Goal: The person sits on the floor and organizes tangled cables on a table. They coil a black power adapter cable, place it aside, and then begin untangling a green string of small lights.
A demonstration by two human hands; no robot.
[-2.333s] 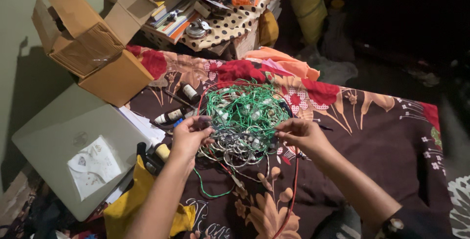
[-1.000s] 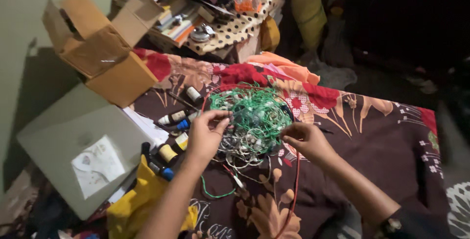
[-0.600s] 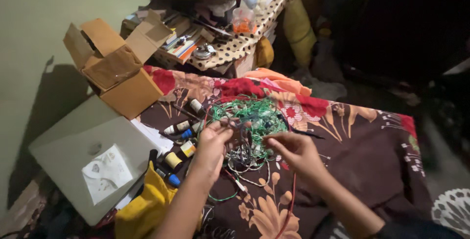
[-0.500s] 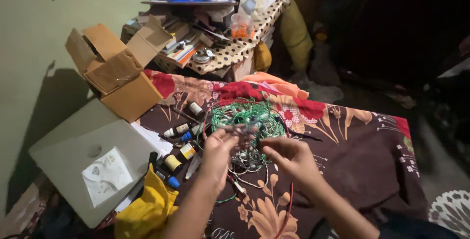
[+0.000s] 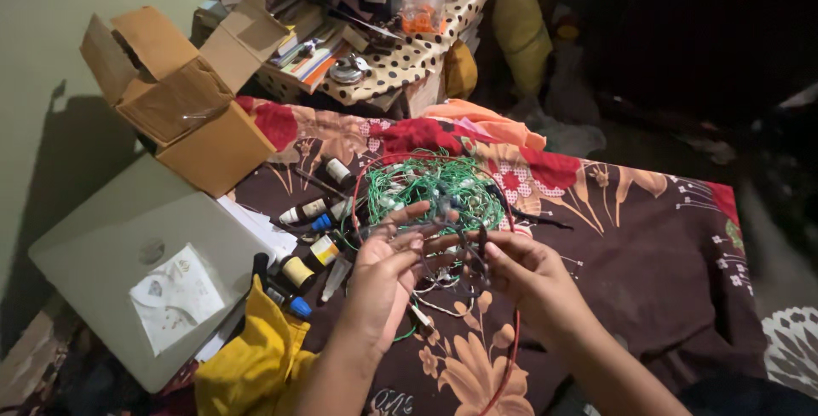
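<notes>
Both hands have lifted dark strands off the wire tangle [image 5: 439, 190]: left hand [image 5: 383, 275] fingers spread, right hand [image 5: 532, 275] pinching a strand.

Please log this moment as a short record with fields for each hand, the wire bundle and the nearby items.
left hand: palm up, fingers spread under dark wire strands lifted from the tangle
right hand: pinching the same dark strands beside the left fingertips
wire tangle: mostly green, with small bulbs, lying on the floral cloth
red wire: runs down past the right wrist
small bottles: lying left of the tangle
laptop: closed, far left, paper on its lid
cardboard box: open, behind the laptop
yellow cloth: by the left forearm
</notes>
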